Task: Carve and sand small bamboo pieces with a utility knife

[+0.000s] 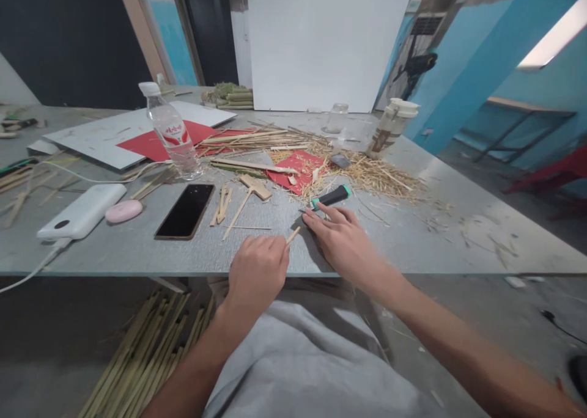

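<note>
My left hand [259,265] is closed around a thin wooden stick [294,234] at the table's front edge; the stick's pale tip points up and right. Just right of it, my right hand [337,238] lies low over the table, fingers spread, its fingertips beside a black and green utility knife [332,197]. Whether they touch the knife is hard to tell. Behind my left hand, a T-shaped wooden piece [250,193], a few short split sticks [222,205] and a thin sliver [247,227] rest on the grey table [403,247].
A phone [185,211], pink case [123,211], white power bank [82,210] and water bottle [172,134] stand on the left. Straw shavings [380,176], red paper [298,168], long strips [257,142] and a jar [392,128] lie behind. Bamboo strips [137,351] are below the table.
</note>
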Action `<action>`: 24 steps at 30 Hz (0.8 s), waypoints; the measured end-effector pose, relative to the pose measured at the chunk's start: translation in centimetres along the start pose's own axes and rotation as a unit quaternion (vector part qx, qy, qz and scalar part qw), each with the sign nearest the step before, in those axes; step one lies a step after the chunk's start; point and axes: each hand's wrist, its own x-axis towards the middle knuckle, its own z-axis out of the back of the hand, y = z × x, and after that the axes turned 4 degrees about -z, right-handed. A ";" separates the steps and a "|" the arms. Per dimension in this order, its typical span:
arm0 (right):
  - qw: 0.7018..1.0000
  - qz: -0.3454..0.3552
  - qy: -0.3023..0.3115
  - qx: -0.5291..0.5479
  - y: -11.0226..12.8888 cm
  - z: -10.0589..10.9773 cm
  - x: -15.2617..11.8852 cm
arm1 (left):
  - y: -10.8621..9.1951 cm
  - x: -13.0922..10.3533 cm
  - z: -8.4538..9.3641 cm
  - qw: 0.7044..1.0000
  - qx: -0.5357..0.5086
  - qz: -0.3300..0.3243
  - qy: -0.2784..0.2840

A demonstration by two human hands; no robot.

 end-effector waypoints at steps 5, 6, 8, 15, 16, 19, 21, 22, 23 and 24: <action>1.000 0.006 -0.009 0.020 1.8 0.8 -0.5 | 0.1 0.0 0.0 1.000 0.004 -0.006 -0.012; 0.999 0.019 -0.008 0.027 2.2 1.1 -0.6 | 0.1 0.0 -0.1 1.000 0.005 -0.007 -0.012; 0.998 0.045 -0.004 0.036 2.6 1.4 -0.7 | 0.1 0.0 -0.1 1.000 0.005 -0.007 -0.008; 0.999 0.021 -0.015 0.028 2.1 1.1 -0.4 | 0.2 0.2 -0.1 1.000 0.012 -0.001 0.016; 0.999 0.037 -0.016 0.032 2.2 1.1 -0.4 | 0.2 0.2 -0.1 1.000 0.009 -0.004 0.014; 0.998 0.053 -0.014 0.027 2.3 1.2 -0.4 | 0.1 0.1 -0.2 1.000 0.006 -0.003 0.009; 1.000 0.021 -0.010 0.013 2.2 1.2 -0.2 | 0.1 0.2 -0.2 1.000 0.011 0.006 0.010; 1.000 0.008 -0.010 0.010 2.1 1.2 0.0 | 0.1 0.2 -0.2 1.000 0.012 0.009 0.012; 1.000 0.007 -0.008 0.011 2.1 1.1 0.1 | 0.1 0.2 -0.1 1.000 0.011 0.010 0.015; 1.000 0.019 -0.005 0.015 2.1 1.1 0.2 | 0.1 0.2 -0.1 1.000 0.010 0.009 0.017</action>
